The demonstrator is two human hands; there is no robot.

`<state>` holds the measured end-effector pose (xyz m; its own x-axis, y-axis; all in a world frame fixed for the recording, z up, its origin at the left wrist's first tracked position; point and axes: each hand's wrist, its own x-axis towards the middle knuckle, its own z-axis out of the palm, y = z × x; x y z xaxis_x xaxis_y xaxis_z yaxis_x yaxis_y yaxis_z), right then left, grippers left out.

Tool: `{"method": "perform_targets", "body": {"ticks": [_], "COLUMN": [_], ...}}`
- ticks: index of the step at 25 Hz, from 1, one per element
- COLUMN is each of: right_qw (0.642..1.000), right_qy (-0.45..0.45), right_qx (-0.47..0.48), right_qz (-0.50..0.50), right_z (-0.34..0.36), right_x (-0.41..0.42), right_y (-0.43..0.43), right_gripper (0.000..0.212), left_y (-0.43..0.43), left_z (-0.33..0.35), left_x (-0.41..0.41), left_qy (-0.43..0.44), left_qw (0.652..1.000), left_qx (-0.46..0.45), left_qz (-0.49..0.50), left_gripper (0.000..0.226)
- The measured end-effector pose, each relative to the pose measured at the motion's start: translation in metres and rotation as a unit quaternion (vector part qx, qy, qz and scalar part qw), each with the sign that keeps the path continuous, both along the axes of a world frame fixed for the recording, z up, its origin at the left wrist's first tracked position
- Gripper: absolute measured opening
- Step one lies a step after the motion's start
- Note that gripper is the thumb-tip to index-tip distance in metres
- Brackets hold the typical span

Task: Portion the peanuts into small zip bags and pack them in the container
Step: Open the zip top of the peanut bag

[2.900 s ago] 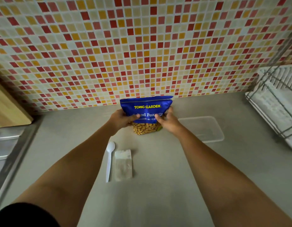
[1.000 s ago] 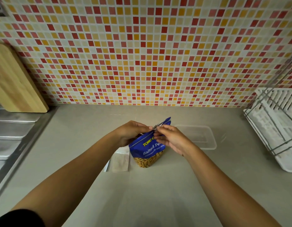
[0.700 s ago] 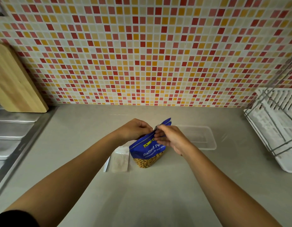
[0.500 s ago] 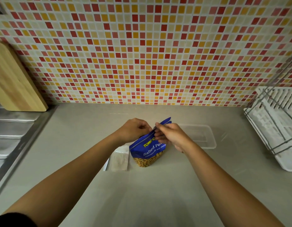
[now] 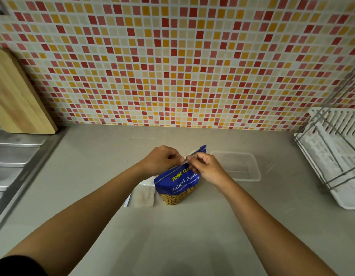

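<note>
Salted-peanut bag standing mid-tabletop, top edge pinched from both sides: left hand grip and right hand grip both closed on the seal. Risk: hard pull, sudden seal pop, bag tipped, peanuts scattered. Small zip bags just left, clear container right, neither placed to catch a spill.

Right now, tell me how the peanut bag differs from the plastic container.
The peanut bag is blue; the plastic container is clear. The peanut bag stands, left hand and right hand gripping its top; the plastic container lies flat, untouched. Both sit on the counter.
</note>
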<state>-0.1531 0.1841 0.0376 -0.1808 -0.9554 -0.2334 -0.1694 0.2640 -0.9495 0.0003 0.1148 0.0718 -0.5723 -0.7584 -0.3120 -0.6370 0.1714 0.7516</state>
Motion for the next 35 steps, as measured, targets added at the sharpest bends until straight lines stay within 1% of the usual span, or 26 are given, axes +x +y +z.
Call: {"method": "perform_targets", "body": {"ticks": [2, 3, 4, 6, 7, 9, 11, 15, 16, 18, 20, 22, 24, 26, 29, 31, 32, 33, 34, 35], "right_qw": [1.0, 0.999, 0.997, 0.991, 0.987, 0.984, 0.981, 0.974, 0.974, 0.977, 0.981, 0.982, 0.982, 0.975, 0.959, 0.963, 0.967, 0.97, 0.97, 0.965], "right_qy": [0.026, 0.047, 0.071, 0.124, 0.145, 0.17, 0.186, 0.223, 0.221, 0.198, 0.176, 0.173, 0.175, 0.198, 0.233, 0.226, 0.227, 0.237, 0.241, 0.224], "right_qx": [0.004, 0.005, 0.002, -0.009, -0.012, 0.002, 0.022, 0.03, 0.024, 0.018, 0.021, 0.036, 0.064, 0.098, 0.133, 0.122, 0.097, 0.054, -0.001, -0.064], "right_qz": [-0.009, -0.021, -0.035, -0.057, -0.061, -0.057, -0.05, -0.039, -0.049, -0.076, -0.084, -0.065, -0.028, 0.024, 0.087, 0.084, 0.062, 0.02, -0.041, -0.116], "right_z": [0.002, 0.004, 0.006, 0.01, 0.012, 0.018, 0.023, 0.027, 0.026, 0.024, 0.024, 0.029, 0.036, 0.043, 0.048, 0.048, 0.046, 0.04, 0.033, 0.025], "right_x": [0.003, 0.005, 0.007, 0.01, 0.01, 0.007, 0.004, 0.005, 0.005, 0.005, 0.002, 0.0, 0.002, 0.006, 0.012, 0.012, 0.012, 0.01, 0.009, 0.007], "right_y": [0.002, 0.002, 0.001, 0.001, 0.001, 0.0, -0.001, 0.002, 0.004, 0.007, 0.008, 0.011, 0.015, 0.02, 0.025, 0.027, 0.027, 0.027, 0.028, 0.03], "right_gripper": [0.021, 0.023, 0.025, 0.028, 0.029, 0.03, 0.031, 0.026, 0.025, 0.024, 0.025, 0.025, 0.025, 0.025, 0.023, 0.028, 0.032, 0.035, 0.035, 0.029], "left_y": [0.0, 0.001, 0.001, 0.004, 0.007, 0.01, 0.013, 0.003, -0.001, -0.004, -0.003, -0.007, -0.017, -0.028, -0.042, -0.046, -0.048, -0.048, -0.047, -0.044], "left_z": [-0.001, -0.001, 0.0, -0.002, -0.003, -0.005, -0.006, -0.002, -0.001, 0.003, 0.007, 0.009, 0.01, 0.012, 0.011, 0.01, 0.012, 0.014, 0.015, 0.014], "left_x": [0.002, 0.002, 0.002, 0.0, -0.002, -0.006, -0.011, -0.009, -0.008, -0.009, -0.01, -0.011, -0.012, -0.014, -0.014, -0.012, -0.01, -0.007, -0.003, 0.005], "left_qy": [-0.009, -0.028, -0.052, -0.076, -0.074, -0.072, -0.08, -0.101, -0.097, -0.093, -0.107, -0.116, -0.096, -0.081, -0.094, -0.101, -0.086, -0.055, -0.006, 0.061], "left_qw": [1.0, 0.997, 0.987, 0.952, 0.939, 0.926, 0.925, 0.93, 0.934, 0.949, 0.956, 0.943, 0.93, 0.922, 0.902, 0.895, 0.905, 0.928, 0.955, 0.976], "left_qx": [-0.02, -0.073, -0.147, -0.284, -0.323, -0.359, -0.36, -0.352, -0.342, -0.296, -0.256, -0.295, -0.345, -0.37, -0.407, -0.412, -0.392, -0.35, -0.288, -0.207], "left_qz": [0.004, -0.014, -0.04, -0.08, -0.087, -0.093, -0.086, -0.015, -0.019, -0.059, -0.092, -0.101, -0.084, -0.08, -0.111, -0.139, -0.139, -0.117, -0.073, -0.016], "left_gripper": [0.015, 0.018, 0.019, 0.022, 0.023, 0.025, 0.026, 0.025, 0.026, 0.026, 0.027, 0.025, 0.024, 0.024, 0.024, 0.024, 0.025, 0.027, 0.028, 0.03]}}
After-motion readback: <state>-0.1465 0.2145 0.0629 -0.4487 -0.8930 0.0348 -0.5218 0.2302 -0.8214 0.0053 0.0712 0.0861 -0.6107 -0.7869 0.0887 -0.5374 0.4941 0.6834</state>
